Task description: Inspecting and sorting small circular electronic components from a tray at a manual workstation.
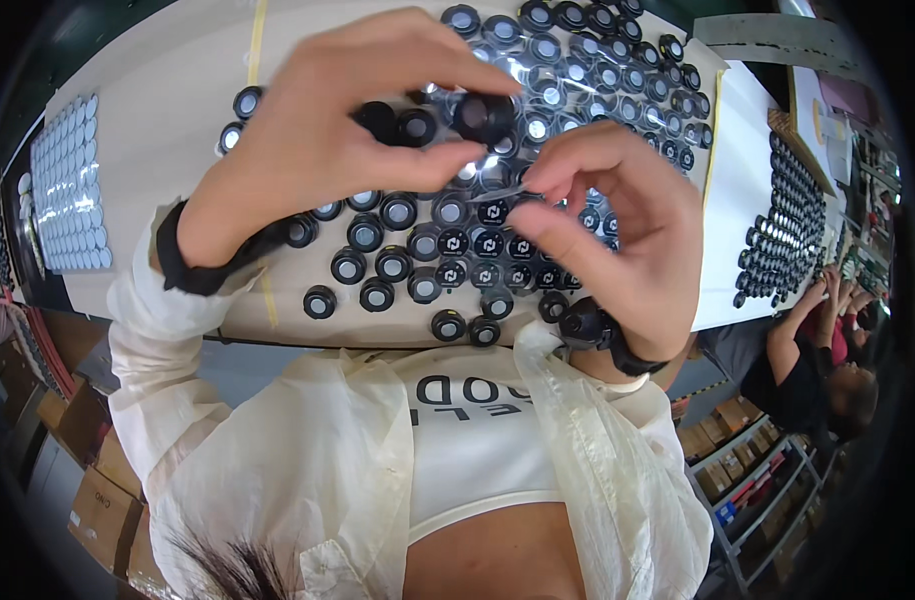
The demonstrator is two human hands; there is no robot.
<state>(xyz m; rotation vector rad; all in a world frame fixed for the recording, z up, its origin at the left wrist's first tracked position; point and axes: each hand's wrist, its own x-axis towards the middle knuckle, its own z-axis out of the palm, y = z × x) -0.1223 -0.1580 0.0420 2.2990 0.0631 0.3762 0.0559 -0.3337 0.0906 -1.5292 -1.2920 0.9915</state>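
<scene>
One cylinder (484, 118) pinched in left hand (312, 120), film (501, 193) in right hand (642, 235); box (105, 518), contents hidden.

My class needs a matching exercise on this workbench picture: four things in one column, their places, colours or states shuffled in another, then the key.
1. Left hand
2. Right hand
3. Pale discs
4. Cardboard boxes

A. in rows toward the table's left end
B. brown, off the table
C. holding a black round part
D. touching a thin clear strip

Pairs: 1-C, 2-D, 3-A, 4-B

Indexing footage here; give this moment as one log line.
left hand: holds black round part | right hand: touching thin clear film | table: other black parts
</scene>
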